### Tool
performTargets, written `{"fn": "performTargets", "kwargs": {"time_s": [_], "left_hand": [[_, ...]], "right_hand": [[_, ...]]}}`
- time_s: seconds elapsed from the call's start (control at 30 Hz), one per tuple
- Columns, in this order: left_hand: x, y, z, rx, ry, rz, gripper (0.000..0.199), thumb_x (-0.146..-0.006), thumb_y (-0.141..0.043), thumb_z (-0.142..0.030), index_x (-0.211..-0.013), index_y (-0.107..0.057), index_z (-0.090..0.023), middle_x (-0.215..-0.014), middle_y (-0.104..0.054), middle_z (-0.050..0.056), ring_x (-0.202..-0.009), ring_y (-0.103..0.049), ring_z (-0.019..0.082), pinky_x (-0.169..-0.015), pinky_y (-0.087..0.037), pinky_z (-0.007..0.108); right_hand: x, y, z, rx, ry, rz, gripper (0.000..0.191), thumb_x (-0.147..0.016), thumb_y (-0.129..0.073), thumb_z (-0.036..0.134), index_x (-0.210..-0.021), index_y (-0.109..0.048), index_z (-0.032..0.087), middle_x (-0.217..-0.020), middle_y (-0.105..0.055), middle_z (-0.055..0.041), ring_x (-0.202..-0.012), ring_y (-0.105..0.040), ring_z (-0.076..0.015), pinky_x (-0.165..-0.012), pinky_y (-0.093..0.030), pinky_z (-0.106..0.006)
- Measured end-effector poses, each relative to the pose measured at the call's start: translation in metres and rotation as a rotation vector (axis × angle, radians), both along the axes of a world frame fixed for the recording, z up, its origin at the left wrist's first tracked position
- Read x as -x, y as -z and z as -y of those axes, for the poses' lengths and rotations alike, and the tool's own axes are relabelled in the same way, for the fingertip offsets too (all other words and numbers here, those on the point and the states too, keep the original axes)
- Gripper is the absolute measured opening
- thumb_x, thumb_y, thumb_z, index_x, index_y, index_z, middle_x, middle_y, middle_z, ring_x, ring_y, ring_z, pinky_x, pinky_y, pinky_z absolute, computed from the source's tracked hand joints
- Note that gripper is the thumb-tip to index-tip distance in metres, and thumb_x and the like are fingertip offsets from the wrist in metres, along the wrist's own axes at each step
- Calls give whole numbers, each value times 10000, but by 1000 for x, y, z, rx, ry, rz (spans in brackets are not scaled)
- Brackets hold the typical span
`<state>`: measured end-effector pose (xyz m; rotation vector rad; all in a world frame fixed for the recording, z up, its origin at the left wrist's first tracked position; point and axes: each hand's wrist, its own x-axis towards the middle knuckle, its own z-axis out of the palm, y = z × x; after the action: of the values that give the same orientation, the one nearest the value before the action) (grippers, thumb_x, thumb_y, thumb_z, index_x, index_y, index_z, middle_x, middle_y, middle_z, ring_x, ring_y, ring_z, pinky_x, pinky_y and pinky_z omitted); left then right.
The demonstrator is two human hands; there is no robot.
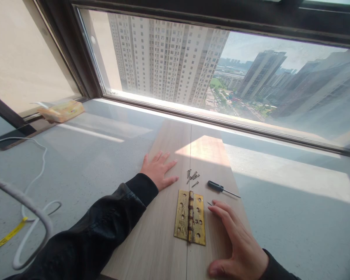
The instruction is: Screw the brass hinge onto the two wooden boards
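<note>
I read the hinge (190, 217) as brass-coloured metal, its shine worn and scratched, with brown, rust-like staining roughening the knuckles. The screws (195, 175) look like dull grey metal. On the screwdriver (215, 186) I make out a dark, plastic-looking handle with a slight sheen and a slim metal shaft. The boards (204, 155) show me pale wood grain, smooth and mostly matt. The sill (294, 202) looks like polished, speckled stone, glossy by the window. My feed shows the left sleeve (102, 221) as creased, leather-like black, ending in a matt, knit-looking cuff (142, 188).
</note>
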<state>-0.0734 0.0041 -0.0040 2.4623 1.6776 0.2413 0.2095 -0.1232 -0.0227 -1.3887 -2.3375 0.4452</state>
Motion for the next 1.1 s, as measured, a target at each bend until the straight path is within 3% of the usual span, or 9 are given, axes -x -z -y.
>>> {"fn": "performTargets", "kwargs": {"time_s": [0.4, 0.97, 1.03, 1.1], "left_hand": [[0, 0, 0, 15, -21, -16, 674, -783, -258, -722, -1366, -327, -391, -1506, -243, 48, -1381, -187, 320, -1012, -114, 694], [0, -3, 0, 31, -21, 15, 672, -781, -275, -718, -1361, -341, -386, -1504, -249, 46, -1380, -185, 324, -1019, -97, 691], [0, -2, 0, 29, -21, 16, 671, -782, -273, -718, -1361, -341, -386, -1503, -250, 46, -1380, -185, 323, -1020, -94, 691], [-1, -2, 0, 30, -21, 15, 670, -781, -279, -717, -1362, -339, -388, -1503, -250, 44, -1380, -186, 321, -1022, -94, 688]], "right_hand": [[1, -5, -5, 42, 18, -7, 1164, -372, -637, 801, -1304, -386, 151, -1344, -380, -223, -1230, -406, -399, -999, -374, -543], [2, -8, -3, 31, 7, -39, 1114, -421, -625, 793, -1304, -412, 149, -1345, -395, -217, -1234, -407, -396, -1005, -362, -551], [3, -10, -3, 34, 12, -61, 1078, -457, -629, 778, -1307, -413, 150, -1346, -397, -216, -1239, -401, -396, -1005, -363, -553], [3, -12, -4, 43, 25, -112, 908, -602, -618, 698, -1305, -420, 159, -1343, -410, -201, -1244, -405, -370, -1010, -369, -536]]}}
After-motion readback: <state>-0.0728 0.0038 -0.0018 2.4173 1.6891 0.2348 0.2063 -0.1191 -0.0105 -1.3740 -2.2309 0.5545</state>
